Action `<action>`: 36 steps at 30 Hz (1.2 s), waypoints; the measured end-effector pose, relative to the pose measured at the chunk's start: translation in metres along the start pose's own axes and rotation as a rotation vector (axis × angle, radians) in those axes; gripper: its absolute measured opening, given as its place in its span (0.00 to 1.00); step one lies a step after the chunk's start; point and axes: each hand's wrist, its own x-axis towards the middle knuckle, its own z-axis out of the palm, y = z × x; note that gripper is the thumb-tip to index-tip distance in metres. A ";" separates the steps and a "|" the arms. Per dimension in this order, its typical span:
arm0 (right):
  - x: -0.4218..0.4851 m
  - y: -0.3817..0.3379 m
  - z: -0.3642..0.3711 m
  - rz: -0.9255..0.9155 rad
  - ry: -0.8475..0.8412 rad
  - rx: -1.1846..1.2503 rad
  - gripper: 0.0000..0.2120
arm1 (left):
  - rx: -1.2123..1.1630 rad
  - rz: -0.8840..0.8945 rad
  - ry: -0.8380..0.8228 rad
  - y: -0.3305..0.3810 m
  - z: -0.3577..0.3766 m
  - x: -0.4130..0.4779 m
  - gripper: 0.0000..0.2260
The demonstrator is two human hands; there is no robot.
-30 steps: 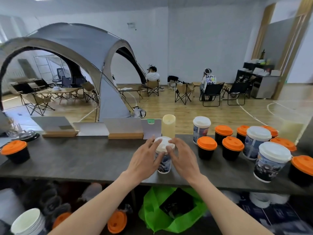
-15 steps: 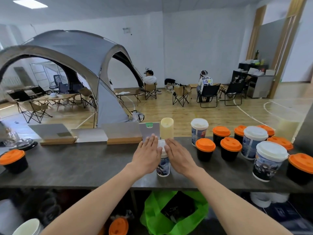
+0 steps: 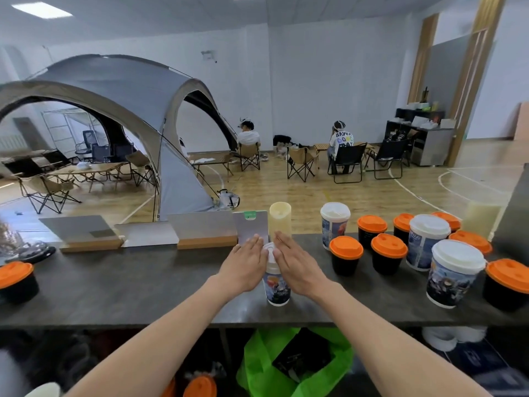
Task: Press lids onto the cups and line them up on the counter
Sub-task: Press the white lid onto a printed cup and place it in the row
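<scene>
A printed paper cup [image 3: 276, 289] stands upright on the dark counter [image 3: 143, 282] in front of me, with a white lid [image 3: 269, 253] on top. My left hand [image 3: 244, 266] and my right hand [image 3: 297, 266] lie flat on that lid from either side, fingers straight and pressing down. To the right stand several lidded cups: black ones with orange lids [image 3: 345, 255] and taller printed ones with white lids [image 3: 455, 272]. One more orange-lidded black cup [image 3: 15, 280] sits at the far left.
A cream candle-like cylinder [image 3: 280, 222], a small card stand [image 3: 252, 230] and wooden sign holders [image 3: 206, 242] line the counter's far edge. Under the counter are a green bag [image 3: 300, 365] and spare orange lids [image 3: 200, 386]. Beyond lie a tent, chairs and seated people.
My fingers went from curled round the lid's rim to laid flat over it. The camera has tilted up a little.
</scene>
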 end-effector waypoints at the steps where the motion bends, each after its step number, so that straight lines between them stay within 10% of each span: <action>1: 0.000 0.000 0.001 0.002 0.022 0.011 0.25 | 0.000 -0.003 0.004 0.000 0.000 0.001 0.25; 36: 0.001 0.005 -0.018 0.058 0.144 0.039 0.27 | -0.095 0.003 0.174 -0.005 -0.004 -0.002 0.27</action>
